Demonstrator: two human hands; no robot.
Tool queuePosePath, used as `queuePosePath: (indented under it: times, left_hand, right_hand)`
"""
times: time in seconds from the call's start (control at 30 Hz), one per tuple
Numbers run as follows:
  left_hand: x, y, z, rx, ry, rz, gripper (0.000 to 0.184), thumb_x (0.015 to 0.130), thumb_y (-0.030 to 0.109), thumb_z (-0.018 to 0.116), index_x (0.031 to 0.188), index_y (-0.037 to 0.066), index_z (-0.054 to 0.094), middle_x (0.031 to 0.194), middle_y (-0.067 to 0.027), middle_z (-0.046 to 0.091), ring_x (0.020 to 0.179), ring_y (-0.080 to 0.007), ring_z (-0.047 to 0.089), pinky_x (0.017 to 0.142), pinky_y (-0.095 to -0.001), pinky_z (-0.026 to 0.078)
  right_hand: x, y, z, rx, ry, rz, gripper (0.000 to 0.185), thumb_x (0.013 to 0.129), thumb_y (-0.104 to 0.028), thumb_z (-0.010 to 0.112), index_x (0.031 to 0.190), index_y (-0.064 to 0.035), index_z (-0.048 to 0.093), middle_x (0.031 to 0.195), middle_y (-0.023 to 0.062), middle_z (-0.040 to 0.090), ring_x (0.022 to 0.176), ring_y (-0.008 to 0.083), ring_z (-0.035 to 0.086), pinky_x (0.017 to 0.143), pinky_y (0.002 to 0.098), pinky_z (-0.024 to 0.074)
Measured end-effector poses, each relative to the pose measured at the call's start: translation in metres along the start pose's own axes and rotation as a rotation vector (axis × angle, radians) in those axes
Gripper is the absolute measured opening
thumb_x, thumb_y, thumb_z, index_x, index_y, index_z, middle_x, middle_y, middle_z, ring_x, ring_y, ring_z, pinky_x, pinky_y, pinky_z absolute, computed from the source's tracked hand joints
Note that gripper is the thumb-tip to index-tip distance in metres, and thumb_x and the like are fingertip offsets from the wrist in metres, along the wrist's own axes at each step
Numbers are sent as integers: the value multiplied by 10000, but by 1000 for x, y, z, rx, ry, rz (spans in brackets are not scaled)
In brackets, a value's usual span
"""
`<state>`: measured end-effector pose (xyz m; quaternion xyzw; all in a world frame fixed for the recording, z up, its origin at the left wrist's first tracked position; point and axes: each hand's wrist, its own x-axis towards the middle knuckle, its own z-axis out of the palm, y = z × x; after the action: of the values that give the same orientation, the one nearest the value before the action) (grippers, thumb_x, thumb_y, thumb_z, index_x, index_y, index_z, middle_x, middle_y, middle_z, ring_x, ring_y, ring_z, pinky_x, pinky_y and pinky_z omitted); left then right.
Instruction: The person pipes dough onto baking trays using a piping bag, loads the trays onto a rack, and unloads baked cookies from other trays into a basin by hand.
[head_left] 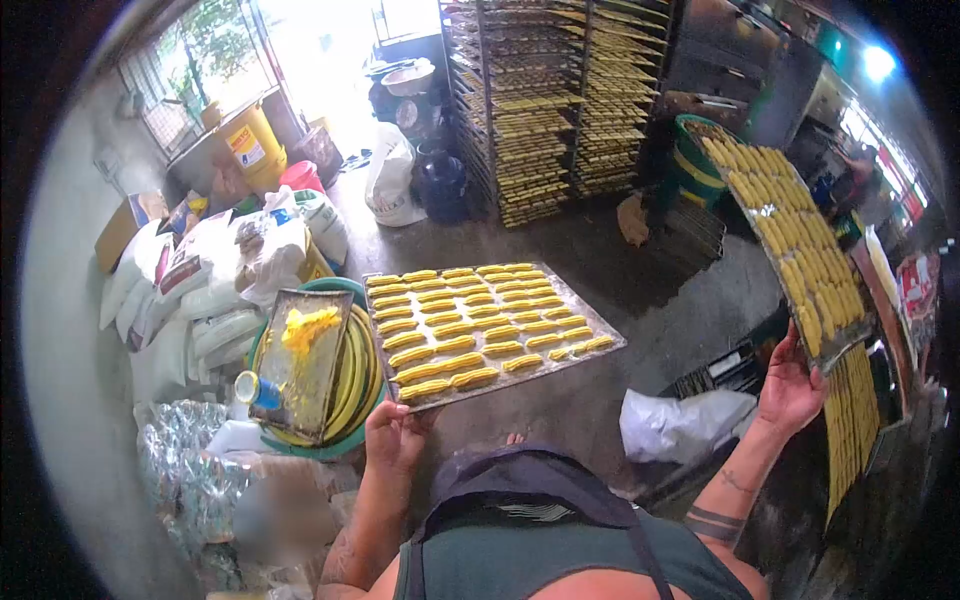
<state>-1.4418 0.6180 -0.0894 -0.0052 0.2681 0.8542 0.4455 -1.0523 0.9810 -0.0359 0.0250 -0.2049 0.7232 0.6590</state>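
My left hand [397, 436] is closed on the near left corner of a metal baking tray [598, 318]. Rows of ridged yellow piped dough strips [437, 367] cover that tray, which is roughly level. To the right, my right hand [792, 388] grips the lower edge of a second baking tray [843, 345], raised and steeply tilted in this view. It too carries rows of yellow dough strips [790, 220]. The fingertips of both hands are partly hidden by the trays.
A tall rack [489, 110] full of trays stands ahead. At left, a dough-smeared tray [333, 405] and a blue cup [262, 391] lie over a green tub [345, 285]. White sacks [205, 265] line the left wall. A white bag [680, 425] lies on the floor.
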Motion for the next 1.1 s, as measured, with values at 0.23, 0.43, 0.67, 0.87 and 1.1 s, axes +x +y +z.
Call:
queuePosePath:
  times: [0.23,0.43,0.67,0.87,1.1]
  left_hand:
    - [162,2,31,-129,-28,-93,678,665,-21,447,1335,-16,339,1291,-240,466,1201,-380,475,1018,-498,418]
    - [337,-14,17,-28,13,-154,654,682,-31,430,1332,-48,350,1339,-244,435,1253,-388,429,1042,-521,389]
    - [492,-53,56,179,82,-287,634,691,-43,424,1319,10,357,1312,-186,472,1207,-357,481,953,-517,478]
    - [541,-47,76,122,38,-374,602,728,-69,394,1325,-10,354,1341,-209,434,1234,-378,446,979,-514,458]
    - [611,-93,107,199,133,-400,652,703,-93,376,1349,-31,319,1378,-217,389,1280,-390,389,1024,-516,407]
  right_hand:
    - [119,114,-30,13,55,96,696,733,-55,583,1353,98,307,1366,276,390,1260,441,400,986,489,434]
    - [206,181,-76,-44,158,109,693,742,-57,581,1356,98,299,1354,276,394,1273,439,379,985,491,425]
    - [286,205,-116,-65,316,78,688,742,-93,582,1353,77,315,1357,284,383,1254,437,405,964,505,425]
    - [290,247,-171,6,492,37,650,730,-104,595,1320,63,378,1293,261,472,1230,416,443,972,507,425]
    - [352,316,-330,120,695,-18,553,730,-72,572,1274,-12,489,1289,190,523,1162,366,522,951,519,447]
